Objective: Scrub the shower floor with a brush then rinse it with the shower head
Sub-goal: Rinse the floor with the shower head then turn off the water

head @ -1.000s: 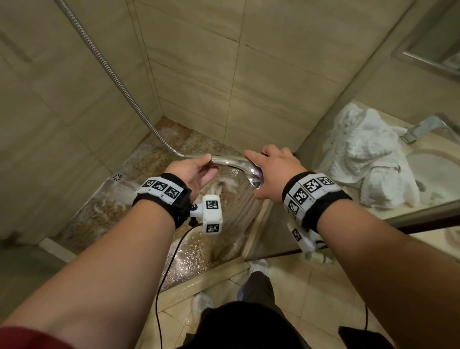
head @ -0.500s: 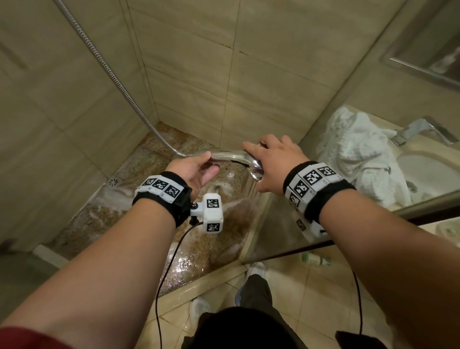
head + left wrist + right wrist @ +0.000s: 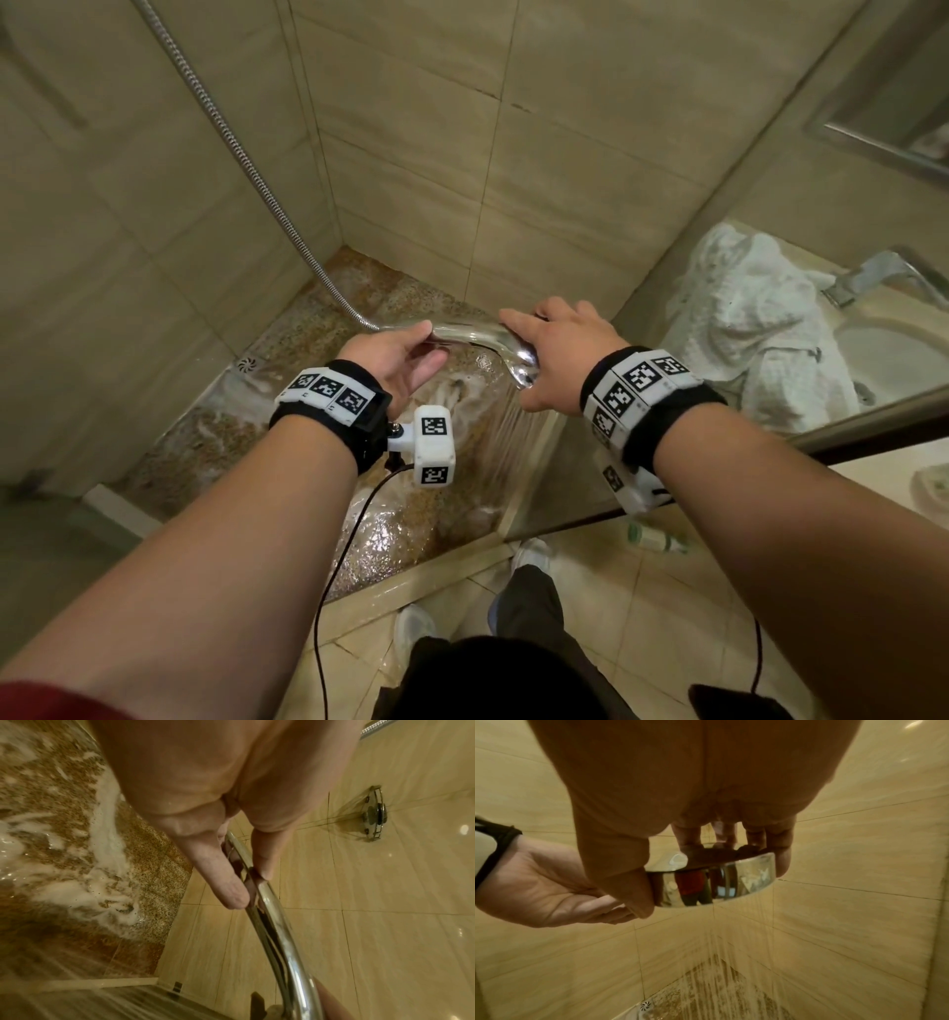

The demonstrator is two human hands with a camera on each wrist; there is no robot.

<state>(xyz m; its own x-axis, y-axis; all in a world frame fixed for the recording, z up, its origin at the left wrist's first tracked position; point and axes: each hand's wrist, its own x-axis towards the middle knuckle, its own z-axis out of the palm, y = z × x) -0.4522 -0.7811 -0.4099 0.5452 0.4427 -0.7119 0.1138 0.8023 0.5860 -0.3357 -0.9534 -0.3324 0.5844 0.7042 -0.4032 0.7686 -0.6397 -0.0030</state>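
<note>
Over at nine o'clock, the drain [image 3: 247,364] sits in the foamy shower floor [image 3: 303,329], with the metal hose [image 3: 241,154] swooping down from eleven. Left hand [image 3: 395,360] has its fingers [image 3: 223,884] clamped on the chrome handle of the shower head [image 3: 482,339]; right hand [image 3: 560,360] grips the head end, fingers [image 3: 781,860] curled over the rim, and water streams down onto the floor at six. A glass panel stands between the spray and the counter at three, where a white towel [image 3: 760,329] lies beside the tap [image 3: 868,277]. Since a second ago both hands have lifted slightly. Only the left wrist view catches a wall fitting [image 3: 375,815]; the right wrist view shows reflections in the chrome.
</note>
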